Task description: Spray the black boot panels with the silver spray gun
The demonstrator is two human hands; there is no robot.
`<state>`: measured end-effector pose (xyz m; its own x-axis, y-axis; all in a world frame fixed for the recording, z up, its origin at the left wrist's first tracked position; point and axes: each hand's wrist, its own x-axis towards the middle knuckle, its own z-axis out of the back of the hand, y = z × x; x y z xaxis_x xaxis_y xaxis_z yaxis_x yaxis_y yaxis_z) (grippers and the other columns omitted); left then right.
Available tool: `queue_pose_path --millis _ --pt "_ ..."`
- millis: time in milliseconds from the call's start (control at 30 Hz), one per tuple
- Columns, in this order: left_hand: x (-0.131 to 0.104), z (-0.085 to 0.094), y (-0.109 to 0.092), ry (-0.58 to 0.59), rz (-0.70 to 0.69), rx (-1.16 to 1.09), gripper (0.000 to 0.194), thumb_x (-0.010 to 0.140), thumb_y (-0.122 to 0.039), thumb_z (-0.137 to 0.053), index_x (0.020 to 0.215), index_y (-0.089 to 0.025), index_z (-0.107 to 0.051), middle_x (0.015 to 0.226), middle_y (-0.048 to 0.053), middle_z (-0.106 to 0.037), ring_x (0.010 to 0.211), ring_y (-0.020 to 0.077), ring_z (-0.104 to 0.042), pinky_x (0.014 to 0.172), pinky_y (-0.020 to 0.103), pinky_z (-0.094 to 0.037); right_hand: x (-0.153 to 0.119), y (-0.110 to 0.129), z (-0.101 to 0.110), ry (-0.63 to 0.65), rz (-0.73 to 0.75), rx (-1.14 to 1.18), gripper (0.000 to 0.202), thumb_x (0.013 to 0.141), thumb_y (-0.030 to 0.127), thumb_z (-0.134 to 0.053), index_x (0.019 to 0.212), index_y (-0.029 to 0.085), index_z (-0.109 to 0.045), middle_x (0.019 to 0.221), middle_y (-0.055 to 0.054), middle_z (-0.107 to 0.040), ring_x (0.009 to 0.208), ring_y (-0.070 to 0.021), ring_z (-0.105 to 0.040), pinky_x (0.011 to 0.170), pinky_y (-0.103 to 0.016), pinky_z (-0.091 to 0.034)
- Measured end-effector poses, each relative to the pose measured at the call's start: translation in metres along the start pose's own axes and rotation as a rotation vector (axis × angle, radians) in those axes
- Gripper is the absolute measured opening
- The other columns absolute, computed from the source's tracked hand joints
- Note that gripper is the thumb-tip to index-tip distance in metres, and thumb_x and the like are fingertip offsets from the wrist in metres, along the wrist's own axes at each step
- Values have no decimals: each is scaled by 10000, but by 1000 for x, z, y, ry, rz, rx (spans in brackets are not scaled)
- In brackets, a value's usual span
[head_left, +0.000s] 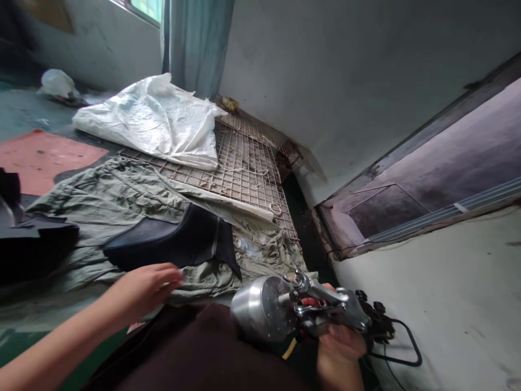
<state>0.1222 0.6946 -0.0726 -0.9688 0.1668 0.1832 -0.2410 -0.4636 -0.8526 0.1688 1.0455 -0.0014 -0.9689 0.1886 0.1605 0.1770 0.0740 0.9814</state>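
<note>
My right hand (344,339) is wrapped round a metal spray gun (325,304), which lies tilted on its side with its silver cup (260,309) toward the left. Part of the grip is hidden behind the gun's body. My left hand (148,285) hovers in front of a black padded seat-like piece (175,239), its fingers loosely bent and nothing plainly visible in them. That black piece rests on a crumpled grey-green cloth (109,190). Another dark piece (40,239) sits at the left, partly cut off by the frame.
A white plastic sheet (154,122) covers part of a rusty wire mesh (248,163). Pinkish-red sheet (44,155) lies at the left. Beyond my right hand are a black bent-handle fitting (407,347) and the wall (459,293). A blue-grey curtain (199,49) hangs behind.
</note>
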Motion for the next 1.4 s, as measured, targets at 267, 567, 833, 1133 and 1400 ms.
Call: queue_pose_path --millis 267,567,833,1133,1400 --pt "40 -81 -113 150 -233 -527 471 830 -390 -503 1257 -191 -505 1181 91 -602 1065 206 -566 941 320 -431 -1 3 -20 218 -134 -52 503 572 398 -697 1063 295 -659 923 -58 -709 932 -340 -631 810 -503 -507" --pt "46 -86 -88 -232 44 -652 268 772 -366 -590 972 -222 -695 1322 88 -480 977 196 -570 948 357 -426 -12 -13 -53 125 -198 -227 412 674 315 -695 1078 247 -654 1065 -56 -671 1052 -279 -583 935 -419 -448" --pt "35 -44 -32 -401 282 -634 240 635 -388 -682 616 -152 -640 1230 132 -526 866 213 -602 730 330 -507 23 -32 -124 352 -208 -305 522 756 388 -609 1237 213 -503 1170 -69 -607 1068 -232 -566 935 -351 -433" --pt "-51 19 39 -405 470 -390 553 727 -652 -465 486 -168 -576 1091 132 -627 773 209 -618 741 319 -517 81 -63 -201 447 -72 -716 490 783 447 -511 1185 166 -495 1042 -88 -623 942 -227 -574 857 -363 -424" --pt "-79 47 67 -442 564 -322 560 695 -700 -461 550 -181 -612 1017 109 -646 782 216 -609 686 304 -530 89 -77 -214 462 -128 -781 506 762 481 -515 1157 164 -502 934 -73 -632 808 -208 -593 720 -325 -456"
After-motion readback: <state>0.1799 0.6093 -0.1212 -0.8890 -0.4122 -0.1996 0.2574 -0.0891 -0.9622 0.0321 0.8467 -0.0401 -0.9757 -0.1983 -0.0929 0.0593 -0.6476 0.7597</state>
